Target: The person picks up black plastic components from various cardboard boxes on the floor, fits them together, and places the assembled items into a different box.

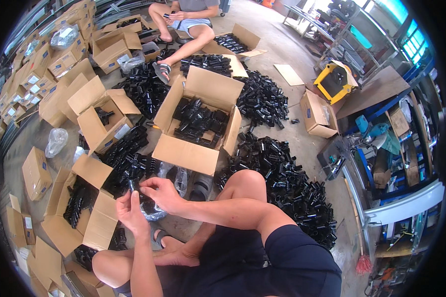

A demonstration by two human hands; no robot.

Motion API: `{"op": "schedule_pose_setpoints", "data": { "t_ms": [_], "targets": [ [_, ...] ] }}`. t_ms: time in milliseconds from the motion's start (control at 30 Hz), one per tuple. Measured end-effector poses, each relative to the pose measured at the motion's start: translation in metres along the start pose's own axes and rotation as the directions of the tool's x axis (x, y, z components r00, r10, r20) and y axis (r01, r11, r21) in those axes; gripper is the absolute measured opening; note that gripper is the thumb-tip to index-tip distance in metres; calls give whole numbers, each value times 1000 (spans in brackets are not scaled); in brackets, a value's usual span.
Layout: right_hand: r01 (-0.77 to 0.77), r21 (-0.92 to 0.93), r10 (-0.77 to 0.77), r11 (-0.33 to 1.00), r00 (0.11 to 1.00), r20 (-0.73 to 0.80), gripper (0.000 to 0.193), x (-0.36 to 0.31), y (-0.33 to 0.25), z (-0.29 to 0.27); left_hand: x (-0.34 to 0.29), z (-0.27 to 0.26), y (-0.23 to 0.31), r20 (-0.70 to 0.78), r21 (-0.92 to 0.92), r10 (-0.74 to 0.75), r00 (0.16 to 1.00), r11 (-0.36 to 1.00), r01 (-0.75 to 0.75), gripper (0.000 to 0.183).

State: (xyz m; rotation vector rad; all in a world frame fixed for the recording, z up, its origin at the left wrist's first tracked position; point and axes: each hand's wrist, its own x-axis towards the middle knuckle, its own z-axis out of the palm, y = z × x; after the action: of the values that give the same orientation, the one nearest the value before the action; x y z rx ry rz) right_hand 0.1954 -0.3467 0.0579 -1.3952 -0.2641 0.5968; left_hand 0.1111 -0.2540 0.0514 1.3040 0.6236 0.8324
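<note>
Both hands meet in front of the person's raised knee, just above a clear plastic bag (153, 212). The left hand (130, 214) and the right hand (162, 194) each have their grip pinched on a small black plastic fitting (134, 187) held between them. Just beyond stands an open cardboard box (197, 119) partly filled with black fittings, with heaps of loose black fittings (287, 188) on the concrete floor around it.
</note>
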Motion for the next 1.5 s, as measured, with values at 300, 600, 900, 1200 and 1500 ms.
{"op": "schedule_pose_setpoints", "data": {
  "t_ms": [300,600,900,1200,1500],
  "targets": [
    [-54,-193,65,980,996,53,24,0,-10,-2,-1,-3,1,-4,11,-23,1000,1000,23,12],
    [-53,-173,87,983,977,194,17,12,-13,-17,-4,1,7,-21,23,-25,999,999,25,11],
    [-7,-89,23,996,984,175,17,12,9,-8,0,-2,-1,-30,-59,-71,997,996,69,11],
    [-106,68,86,992,966,245,8,14,17,-11,0,0,6,-49,-77,-60,997,995,56,10],
    [-88,114,61,990,974,219,14,10,14,-5,-2,0,6,-47,-113,-76,996,991,70,10]
  ]
}}
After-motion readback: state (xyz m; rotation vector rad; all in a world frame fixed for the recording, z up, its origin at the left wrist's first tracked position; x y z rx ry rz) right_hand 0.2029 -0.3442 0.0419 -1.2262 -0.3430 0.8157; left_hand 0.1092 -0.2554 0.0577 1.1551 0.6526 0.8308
